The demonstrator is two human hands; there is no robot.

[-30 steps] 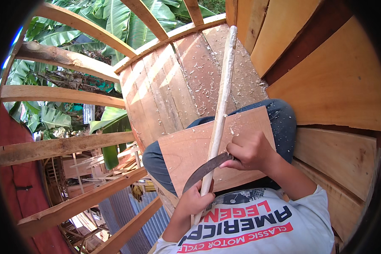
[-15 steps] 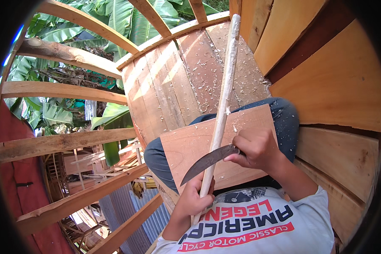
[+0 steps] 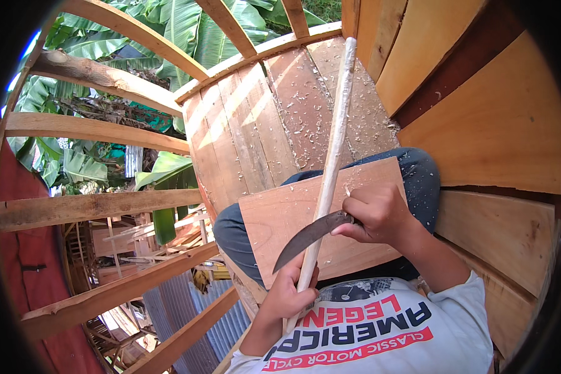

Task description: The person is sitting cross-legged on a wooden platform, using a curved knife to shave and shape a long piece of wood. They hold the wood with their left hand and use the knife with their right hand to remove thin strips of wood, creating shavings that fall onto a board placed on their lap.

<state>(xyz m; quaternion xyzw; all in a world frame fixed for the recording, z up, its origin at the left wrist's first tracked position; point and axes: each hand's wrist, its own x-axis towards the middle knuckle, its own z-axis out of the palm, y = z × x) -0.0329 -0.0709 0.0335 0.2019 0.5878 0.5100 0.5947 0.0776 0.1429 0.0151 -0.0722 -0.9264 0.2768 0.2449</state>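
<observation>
A long pale peeled stick slants from my waist up toward the far railing, passing over a flat wooden board on my lap. Near its lower end, my left hand is wrapped round the stick. My right hand is closed on the handle of a knife with a broad, curved dark blade. The blade lies across the stick just above my left hand, its tip pointing to the lower left. Most of the knife handle is hidden inside my right fist.
Wood shavings lie scattered over the plank floor and on my trousers. Wooden rails run along the left and far sides, with banana leaves beyond. A plank wall rises on the right. A red cloth hangs at far left.
The stick's far end has dropped slightly toward me. Both hands and the knife have shifted a little to the right, each hand keeping its hold.
</observation>
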